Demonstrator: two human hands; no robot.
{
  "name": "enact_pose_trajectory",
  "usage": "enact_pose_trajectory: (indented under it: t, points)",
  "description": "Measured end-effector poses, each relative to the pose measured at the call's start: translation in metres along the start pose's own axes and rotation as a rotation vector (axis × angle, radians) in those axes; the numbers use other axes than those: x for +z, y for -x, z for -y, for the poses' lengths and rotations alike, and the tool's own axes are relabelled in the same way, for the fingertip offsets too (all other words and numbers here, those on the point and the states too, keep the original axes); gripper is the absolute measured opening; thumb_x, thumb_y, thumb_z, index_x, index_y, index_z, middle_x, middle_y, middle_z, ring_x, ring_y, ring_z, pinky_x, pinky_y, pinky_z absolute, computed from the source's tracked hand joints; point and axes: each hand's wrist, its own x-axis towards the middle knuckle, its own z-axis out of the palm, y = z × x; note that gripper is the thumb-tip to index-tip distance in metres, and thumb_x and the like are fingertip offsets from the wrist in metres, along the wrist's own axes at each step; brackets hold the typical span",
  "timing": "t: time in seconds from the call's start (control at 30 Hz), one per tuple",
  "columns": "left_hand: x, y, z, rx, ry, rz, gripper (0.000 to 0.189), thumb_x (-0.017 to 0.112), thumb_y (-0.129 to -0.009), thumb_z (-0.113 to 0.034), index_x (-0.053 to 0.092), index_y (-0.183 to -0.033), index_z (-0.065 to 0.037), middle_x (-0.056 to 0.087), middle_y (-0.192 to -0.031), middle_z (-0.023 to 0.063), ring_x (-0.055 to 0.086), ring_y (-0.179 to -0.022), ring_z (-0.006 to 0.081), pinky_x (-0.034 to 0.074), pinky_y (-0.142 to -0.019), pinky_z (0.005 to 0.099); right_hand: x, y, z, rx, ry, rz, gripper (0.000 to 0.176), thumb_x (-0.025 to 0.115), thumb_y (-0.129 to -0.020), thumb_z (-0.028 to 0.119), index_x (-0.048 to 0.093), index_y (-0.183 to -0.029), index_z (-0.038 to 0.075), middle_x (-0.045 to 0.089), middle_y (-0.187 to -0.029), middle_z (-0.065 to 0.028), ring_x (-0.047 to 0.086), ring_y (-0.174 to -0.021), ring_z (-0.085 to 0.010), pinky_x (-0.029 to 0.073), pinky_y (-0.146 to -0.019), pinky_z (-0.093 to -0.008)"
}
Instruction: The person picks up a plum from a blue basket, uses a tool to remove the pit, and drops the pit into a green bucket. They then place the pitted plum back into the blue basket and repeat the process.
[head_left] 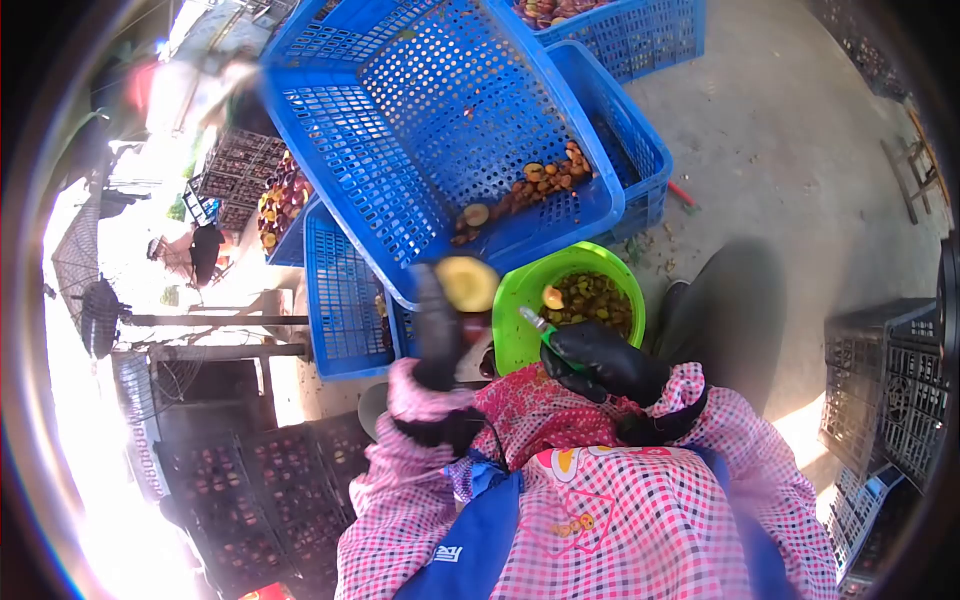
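My left hand [436, 335], in a black glove, is raised at the near edge of the tilted blue crate [430, 120]. It appears closed on a halved yellow-fleshed fruit [467, 283], cut face up; both are smeared by motion. A dark red patch just below the fruit is too blurred to name. My right hand [605, 362], also black-gloved, is closed around a green-handled tool [540, 325] with a metal tip, pointing up and left. Under that tip is a lime-green bucket [515, 310] holding small brown-green pieces and one orange-yellow piece [552, 297].
Small brown-orange pieces [545, 182] lie along the tilted crate's lower side. More blue crates stand beneath it, left [335, 300] and right [640, 160]. Dark crates of fruit [260, 490] stand lower left; black crates [875, 385] at right. Concrete floor [740, 150] extends right.
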Motion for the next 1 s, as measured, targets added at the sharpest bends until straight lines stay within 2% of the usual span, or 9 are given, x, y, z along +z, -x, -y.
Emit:
enact_pose_trajectory:
  t: [0.07, 0.17, 0.3, 0.47, 0.57, 0.63, 0.77, 0.83, 1.0]
  points:
    - [-0.048, 0.001, -0.062, 0.427, -0.505, -0.202, 0.049, 0.039, -0.100, -0.050, 0.060, -0.108, -0.007, 0.067, -0.091, 0.0109, 0.066, -0.075, 0.0225, 0.055, -0.066, 0.0343, -0.006, -0.005, -0.012, 0.016, 0.635, -0.120, 0.038, 0.049, -0.097, 0.040, 0.061, -0.087, 0.005, 0.058, -0.062, -0.0079, 0.058, -0.053, -0.0194, 0.044, -0.054, -0.0330]
    - [-0.095, -0.025, -0.127, 1.160, -1.665, -0.428, 0.033, 0.066, -0.089, -0.030, 0.064, -0.107, -0.002, 0.064, -0.100, 0.0197, 0.064, -0.086, 0.0330, 0.051, -0.076, 0.0414, 0.002, -0.007, -0.005, 0.004, 0.940, -0.183, 0.035, 0.055, -0.094, 0.038, 0.064, -0.092, 0.004, 0.066, -0.076, -0.0168, 0.066, -0.074, -0.0312, 0.049, -0.066, -0.0403]
    - [-0.030, -0.077, -0.117, 0.581, -1.233, 0.012, 0.038, 0.066, -0.087, -0.032, 0.063, -0.113, -0.005, 0.064, -0.109, 0.0203, 0.065, -0.090, 0.0358, 0.051, -0.082, 0.0432, -0.003, -0.013, -0.005, -0.130, 0.910, -0.200, 0.032, 0.059, -0.091, 0.037, 0.066, -0.095, 0.005, 0.065, -0.082, -0.0215, 0.065, -0.076, -0.0379, 0.049, -0.066, -0.0438]
    - [-0.011, -0.235, 0.001, 0.436, -1.655, 0.327, 0.044, 0.061, -0.086, -0.042, 0.065, -0.111, -0.006, 0.068, -0.102, 0.0183, 0.065, -0.100, 0.0350, 0.051, -0.084, 0.0412, -0.012, -0.010, 0.000, -0.163, 1.029, -0.314, 0.031, 0.064, -0.087, 0.038, 0.064, -0.087, 0.007, 0.064, -0.074, -0.0174, 0.064, -0.065, -0.0374, 0.049, -0.059, -0.0463]
    - [-0.008, -0.277, 0.036, 0.317, -1.926, 0.574, 0.035, 0.064, -0.084, -0.034, 0.067, -0.104, -0.005, 0.070, -0.094, 0.0168, 0.069, -0.084, 0.0323, 0.053, -0.074, 0.0409, -0.018, -0.010, -0.001, -0.224, 0.937, -0.388, 0.030, 0.065, -0.087, 0.037, 0.062, -0.084, 0.007, 0.062, -0.070, -0.0171, 0.063, -0.063, -0.0367, 0.050, -0.058, -0.0455]
    - [-0.005, -0.275, 0.044, -0.341, -1.543, 0.809, 0.040, 0.071, -0.079, -0.026, 0.062, -0.112, -0.004, 0.069, -0.093, 0.0152, 0.068, -0.083, 0.0312, 0.053, -0.074, 0.0408, -0.017, -0.010, 0.007, -0.186, 0.901, -0.415, 0.030, 0.066, -0.087, 0.036, 0.062, -0.085, 0.007, 0.062, -0.069, -0.0170, 0.063, -0.063, -0.0366, 0.050, -0.058, -0.0452]
    - [-0.003, -0.267, 0.049, -0.414, -1.456, 0.683, 0.035, 0.073, -0.076, -0.017, 0.061, -0.105, 0.000, 0.067, -0.092, 0.0143, 0.066, -0.073, 0.0258, 0.054, -0.065, 0.0380, -0.019, -0.013, 0.005, -0.199, 0.880, -0.448, 0.029, 0.065, -0.087, 0.035, 0.061, -0.092, 0.007, 0.062, -0.070, -0.0176, 0.064, -0.063, -0.0367, 0.049, -0.058, -0.0458]
    - [0.001, -0.265, 0.041, -0.172, -1.252, 0.638, 0.032, 0.069, -0.079, -0.014, 0.060, -0.105, 0.000, 0.065, -0.091, 0.0134, 0.064, -0.063, 0.0213, 0.052, -0.057, 0.0346, -0.018, -0.015, 0.002, -0.206, 0.894, -0.557, 0.028, 0.064, -0.088, 0.034, 0.060, -0.096, 0.007, 0.063, -0.071, -0.0183, 0.064, -0.065, -0.0373, 0.049, -0.058, -0.0464]
    - [0.041, -0.138, -0.027, -0.029, -0.523, 0.569, 0.031, 0.065, -0.088, -0.025, 0.059, -0.110, -0.005, 0.062, -0.092, 0.0054, 0.063, -0.081, 0.0169, 0.052, -0.068, 0.0306, -0.009, -0.018, 0.006, -0.227, 0.877, -0.743, 0.028, 0.061, -0.090, 0.032, 0.057, -0.104, 0.008, 0.064, -0.075, -0.0190, 0.064, -0.069, -0.0390, 0.048, -0.059, -0.0480]
